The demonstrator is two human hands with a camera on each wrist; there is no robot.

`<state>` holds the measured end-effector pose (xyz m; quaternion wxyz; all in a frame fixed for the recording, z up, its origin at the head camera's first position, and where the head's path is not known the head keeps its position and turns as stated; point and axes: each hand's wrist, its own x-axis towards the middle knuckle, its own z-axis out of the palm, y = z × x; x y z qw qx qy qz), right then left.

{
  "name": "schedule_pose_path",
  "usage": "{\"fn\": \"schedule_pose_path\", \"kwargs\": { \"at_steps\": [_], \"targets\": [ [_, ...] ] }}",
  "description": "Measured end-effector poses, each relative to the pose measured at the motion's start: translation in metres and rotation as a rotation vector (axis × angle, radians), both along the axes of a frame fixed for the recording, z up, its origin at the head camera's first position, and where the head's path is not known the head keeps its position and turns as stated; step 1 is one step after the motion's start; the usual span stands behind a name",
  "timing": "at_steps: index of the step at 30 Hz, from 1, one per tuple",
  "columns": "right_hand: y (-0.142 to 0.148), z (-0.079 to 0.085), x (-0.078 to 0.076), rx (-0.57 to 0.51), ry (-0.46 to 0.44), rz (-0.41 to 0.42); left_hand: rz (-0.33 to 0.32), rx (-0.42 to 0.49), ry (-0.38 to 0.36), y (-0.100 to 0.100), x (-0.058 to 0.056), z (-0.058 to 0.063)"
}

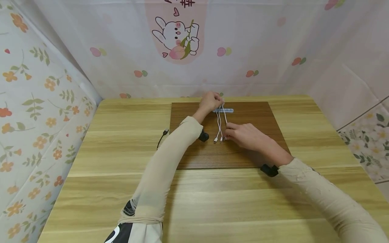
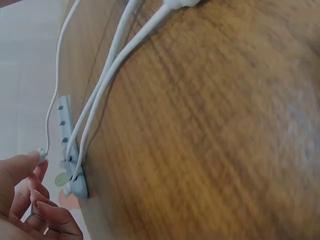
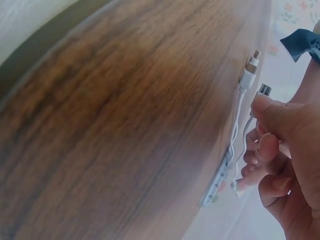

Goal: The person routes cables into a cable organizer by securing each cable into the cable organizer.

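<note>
My left hand [image 1: 210, 101] pinches the small white end of a thin white cable [image 2: 56, 75] between thumb and forefinger, just above the far edge of the brown board. My right hand [image 1: 247, 134] pinches that cable's other end, close behind its metal plug [image 3: 265, 89]. Beneath the left hand lies a light blue cable holder [image 2: 64, 117] with a row of slots. Two more white cables [image 2: 96, 102] sit in neighbouring slots near one end of it. Their plugs [image 3: 248, 77] rest together on the board, left of the right hand.
A dark wood-grain board [image 1: 200, 157] lies on the light wooden table [image 1: 212, 202]. Left of the board is a black cable [image 1: 165, 132] with a metal plug, partly hidden by the left sleeve. A patterned curtain [image 1: 243, 33] hangs behind the table's far edge.
</note>
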<state>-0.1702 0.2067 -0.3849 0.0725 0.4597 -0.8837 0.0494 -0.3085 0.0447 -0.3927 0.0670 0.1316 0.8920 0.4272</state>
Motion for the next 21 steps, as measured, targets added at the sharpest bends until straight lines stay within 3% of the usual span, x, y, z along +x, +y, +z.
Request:
{"fn": "schedule_pose_path", "kwargs": {
  "at_steps": [11,21],
  "targets": [
    [0.002,-0.001,0.000,-0.001,-0.013,0.000,0.031,-0.085,0.005,0.007,0.000,-0.008],
    [0.003,-0.003,0.001,0.018,-0.032,-0.018,-0.008,-0.095,0.011,0.009,-0.002,-0.014]
  ]
}}
